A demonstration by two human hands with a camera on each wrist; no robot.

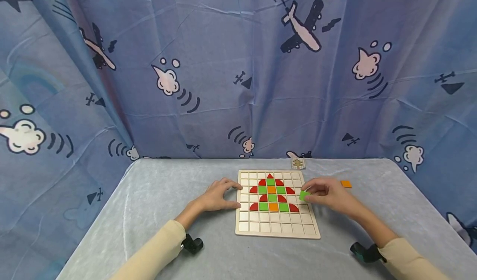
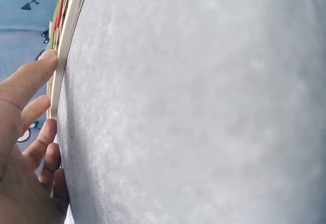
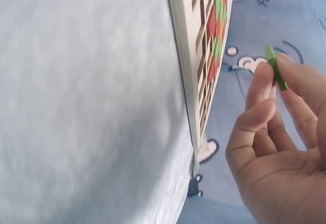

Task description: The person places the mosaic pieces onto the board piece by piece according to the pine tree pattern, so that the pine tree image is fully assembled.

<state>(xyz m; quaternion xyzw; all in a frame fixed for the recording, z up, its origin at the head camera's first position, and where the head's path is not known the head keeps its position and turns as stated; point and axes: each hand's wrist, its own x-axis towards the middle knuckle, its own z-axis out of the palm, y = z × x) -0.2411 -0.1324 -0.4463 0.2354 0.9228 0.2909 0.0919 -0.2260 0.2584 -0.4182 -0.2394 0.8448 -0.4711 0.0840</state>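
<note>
A wooden grid board (image 1: 277,235) lies on the table, with red, green and orange tiles set in its squares in a tree-like pattern. My left hand (image 1: 217,195) touches the board's left edge, thumb and fingers spread and fairly straight; the left wrist view shows the fingertips against the wooden rim (image 2: 60,76). Over the right side of the board, my right hand (image 1: 328,194) pinches a green square tile (image 1: 303,195) between thumb and fingers. In the right wrist view the green tile (image 3: 275,67) appears edge-on, held above the board.
An orange square tile (image 1: 346,184) lies on the table right of the board, beyond my right hand. A small patterned card (image 1: 298,163) sits at the table's back edge, behind the board. A blue curtain (image 1: 208,64) with printed planes hangs behind the grey-covered table (image 1: 160,197).
</note>
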